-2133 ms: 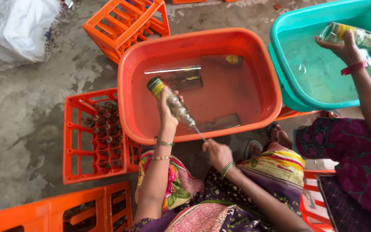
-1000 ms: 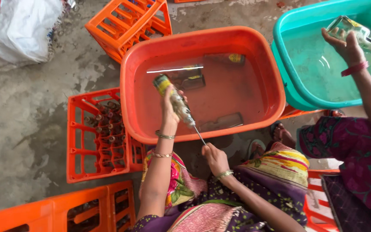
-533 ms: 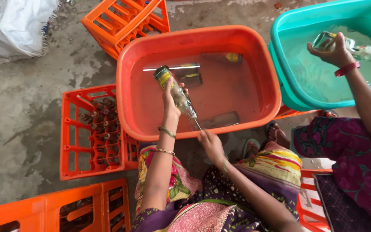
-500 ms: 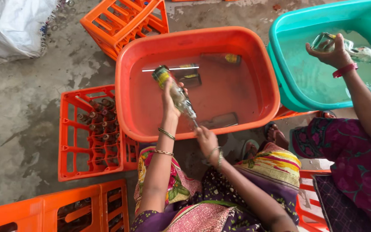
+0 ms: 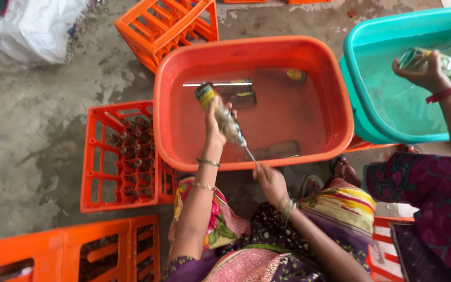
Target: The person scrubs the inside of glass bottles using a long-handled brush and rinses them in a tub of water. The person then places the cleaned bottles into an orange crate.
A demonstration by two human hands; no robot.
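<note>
The left hand (image 5: 216,125) clamps the wet glass bottle (image 5: 220,112), probably slippery and fragile; the right hand (image 5: 271,180) pinches the thin brush rod (image 5: 251,155).

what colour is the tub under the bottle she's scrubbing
Orange-red tub, holding water; seen in the head view.

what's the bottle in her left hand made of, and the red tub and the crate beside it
Bottle: looks like clear glass, wet and see-through, with a yellow-green label near its base. Red tub: seemingly moulded plastic, smooth and slightly glossy, with a rolled rim. Orange crate: rigid plastic by its look, matte, with lattice walls and dividers.
</note>
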